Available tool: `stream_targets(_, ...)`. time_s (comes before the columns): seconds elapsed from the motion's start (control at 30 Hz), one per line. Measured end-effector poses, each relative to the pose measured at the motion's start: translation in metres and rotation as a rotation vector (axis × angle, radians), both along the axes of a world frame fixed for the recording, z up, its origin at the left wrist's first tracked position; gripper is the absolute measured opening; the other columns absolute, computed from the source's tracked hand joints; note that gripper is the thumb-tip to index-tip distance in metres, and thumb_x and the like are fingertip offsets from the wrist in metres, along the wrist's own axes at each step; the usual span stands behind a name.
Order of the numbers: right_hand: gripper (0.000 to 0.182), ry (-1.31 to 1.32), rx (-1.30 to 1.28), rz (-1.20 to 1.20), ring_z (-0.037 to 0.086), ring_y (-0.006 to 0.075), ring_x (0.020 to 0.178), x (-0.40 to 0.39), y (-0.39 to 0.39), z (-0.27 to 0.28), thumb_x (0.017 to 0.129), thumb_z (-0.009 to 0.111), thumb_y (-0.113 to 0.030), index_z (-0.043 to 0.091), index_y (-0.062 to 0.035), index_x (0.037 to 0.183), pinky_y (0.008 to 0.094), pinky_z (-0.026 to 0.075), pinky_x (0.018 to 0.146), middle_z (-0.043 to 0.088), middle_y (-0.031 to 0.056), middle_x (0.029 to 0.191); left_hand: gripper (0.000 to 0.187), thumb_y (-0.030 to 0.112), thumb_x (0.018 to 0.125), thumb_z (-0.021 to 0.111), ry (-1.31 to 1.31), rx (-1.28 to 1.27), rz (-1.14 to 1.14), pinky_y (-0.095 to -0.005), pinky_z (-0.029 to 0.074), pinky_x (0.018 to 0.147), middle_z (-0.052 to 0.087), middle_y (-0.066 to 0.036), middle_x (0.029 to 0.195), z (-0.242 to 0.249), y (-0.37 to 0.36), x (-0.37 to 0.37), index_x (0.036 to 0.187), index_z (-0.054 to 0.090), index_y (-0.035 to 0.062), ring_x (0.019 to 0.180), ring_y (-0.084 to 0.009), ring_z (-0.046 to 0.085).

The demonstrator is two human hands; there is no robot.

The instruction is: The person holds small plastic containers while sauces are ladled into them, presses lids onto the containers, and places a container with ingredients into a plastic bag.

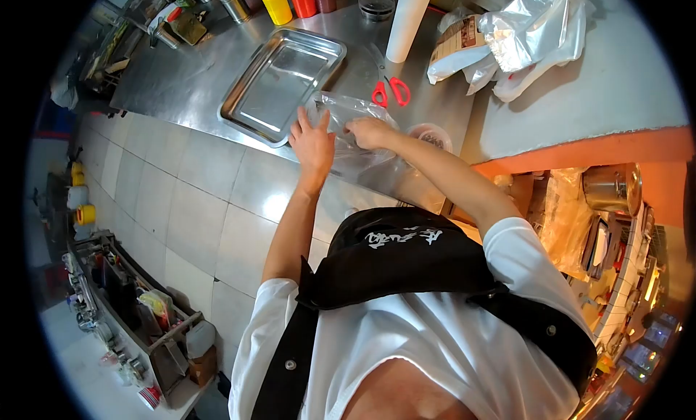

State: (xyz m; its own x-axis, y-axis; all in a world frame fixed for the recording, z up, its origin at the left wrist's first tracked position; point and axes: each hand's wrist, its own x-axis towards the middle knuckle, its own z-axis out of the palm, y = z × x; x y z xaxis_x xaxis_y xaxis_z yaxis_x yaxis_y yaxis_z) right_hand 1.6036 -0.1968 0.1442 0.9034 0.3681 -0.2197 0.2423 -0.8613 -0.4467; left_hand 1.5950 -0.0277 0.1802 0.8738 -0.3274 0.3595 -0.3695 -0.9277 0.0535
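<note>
A clear plastic bag (348,107) lies crumpled on the steel table, partly hidden under my hands. My left hand (313,146) is open, its fingers spread over the bag's left side, close to the near right corner of the steel tray. Whether those fingertips press on the plastic is hard to see. My right hand (371,133) has its fingers curled together at the bag, pinching the film. The shallow rectangular steel tray (250,105) sits just beyond my left hand. Red-handled scissors (399,91) lie beyond my right hand.
A small bowl (433,136) sits by my right forearm. Behind stand a white roll (408,25), a yellow squeeze bottle (276,5), a red bottle (303,0) and a lidded clear tub (376,7). Silver and plastic bags (536,28) rest on the right-hand ledge.
</note>
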Motion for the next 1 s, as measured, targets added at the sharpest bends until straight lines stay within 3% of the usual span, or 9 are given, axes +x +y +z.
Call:
stream_targets(0.1, 0.039, 0.148, -0.027, -0.075, 0.06, 0.0341, 0.1, 0.016, -0.006, -0.003, 0.076, 0.058, -0.012, 0.059, -0.0104, 0.115, 0.0406, 0.048, 0.084, 0.063, 0.0161, 0.108, 0.038, 0.014, 0.081, 0.059, -0.123, -0.176, -0.37, -0.047, 0.034, 0.098, 0.057, -0.014, 0.112, -0.009, -0.006, -0.012, 0.119, 0.058, 0.0149, 0.088, -0.0268, 0.061)
stream_targets(0.23, 0.043, 0.378, 0.09, -0.239, 0.062, 0.0327, 0.095, 0.024, -0.008, 0.01, 0.079, 0.046, -0.005, 0.055, -0.0119, 0.12, 0.0401, 0.048, 0.084, 0.062, 0.02, 0.107, 0.019, 0.016, 0.083, 0.056, 0.237, 0.123, -0.344, -0.0481, 0.03, 0.1, 0.062, -0.007, 0.09, -0.038, -0.015, -0.027, 0.099, 0.065, 0.0169, 0.09, -0.0238, 0.062)
stream_targets(0.3, 0.048, 0.23, 0.011, -0.273, 0.056, 0.0312, 0.107, 0.035, -0.017, -0.008, 0.078, 0.045, -0.005, 0.053, -0.0135, 0.125, 0.0399, 0.045, 0.091, 0.055, 0.0188, 0.12, 0.016, 0.016, 0.083, 0.056, 0.335, 0.185, -0.42, -0.0477, 0.027, 0.101, 0.061, -0.005, 0.085, -0.041, -0.006, -0.035, 0.096, 0.065, 0.0133, 0.089, -0.0227, 0.062)
stream_targets(0.4, 0.053, 0.114, -0.089, -0.405, 0.043, 0.0292, 0.124, 0.047, -0.021, -0.024, 0.077, 0.048, -0.007, 0.048, -0.0144, 0.13, 0.0385, 0.036, 0.102, 0.043, 0.0169, 0.135, 0.016, 0.015, 0.083, 0.055, 0.431, 0.254, -0.41, -0.0489, 0.028, 0.1, 0.061, -0.006, 0.089, -0.029, 0.002, -0.04, 0.094, 0.066, 0.0121, 0.09, -0.023, 0.061)
stream_targets(0.5, 0.053, 0.131, -0.195, -0.161, 0.041, 0.0306, 0.124, 0.036, -0.02, -0.001, 0.078, 0.052, -0.009, 0.047, -0.0156, 0.13, 0.0393, 0.037, 0.101, 0.044, 0.0172, 0.131, 0.018, 0.015, 0.083, 0.054, 0.323, 0.224, -0.484, -0.0509, 0.027, 0.1, 0.061, -0.008, 0.097, -0.03, -0.004, -0.034, 0.097, 0.065, 0.0146, 0.095, -0.0226, 0.06)
stream_targets(0.6, 0.047, 0.152, -0.354, -0.045, 0.044, 0.0321, 0.122, 0.01, -0.012, 0.02, 0.079, 0.054, -0.01, 0.049, -0.0152, 0.125, 0.0402, 0.041, 0.097, 0.046, 0.0158, 0.127, 0.019, 0.017, 0.083, 0.054, 0.147, 0.115, -0.454, -0.0524, 0.026, 0.1, 0.06, -0.008, 0.105, -0.051, -0.019, -0.027, 0.098, 0.066, 0.0168, 0.099, -0.0236, 0.058)
stream_targets(0.7, 0.042, -0.027, -0.335, -0.137, 0.047, 0.0335, 0.118, 0.011, -0.026, 0.002, 0.08, 0.056, -0.01, 0.051, -0.0139, 0.121, 0.0401, 0.043, 0.094, 0.046, 0.0151, 0.125, 0.021, 0.018, 0.083, 0.053, 0.427, 0.358, -0.435, -0.0524, 0.026, 0.101, 0.059, -0.008, 0.109, -0.042, -0.023, -0.028, 0.1, 0.065, 0.0174, 0.098, -0.0256, 0.058)
stream_targets(0.8, 0.039, -0.101, -0.264, -0.107, 0.049, 0.0336, 0.116, 0.007, -0.024, -0.003, 0.08, 0.057, -0.012, 0.052, -0.0129, 0.119, 0.0402, 0.044, 0.093, 0.047, 0.0145, 0.125, 0.021, 0.02, 0.083, 0.052, 0.44, 0.366, -0.433, -0.0534, 0.025, 0.102, 0.059, -0.007, 0.109, -0.033, -0.019, -0.033, 0.1, 0.065, 0.0183, 0.097, -0.0267, 0.058)
stream_targets(1.0, 0.035, 0.046, -0.396, 0.045, 0.054, 0.0325, 0.11, 0.016, -0.028, -0.01, 0.083, 0.058, -0.017, 0.056, -0.0116, 0.117, 0.0421, 0.046, 0.09, 0.054, 0.0157, 0.121, 0.023, 0.019, 0.081, 0.058, 0.479, 0.487, -0.441, -0.0529, 0.026, 0.102, 0.059, -0.006, 0.109, -0.024, -0.023, -0.03, 0.103, 0.065, 0.0179, 0.101, -0.0243, 0.058)
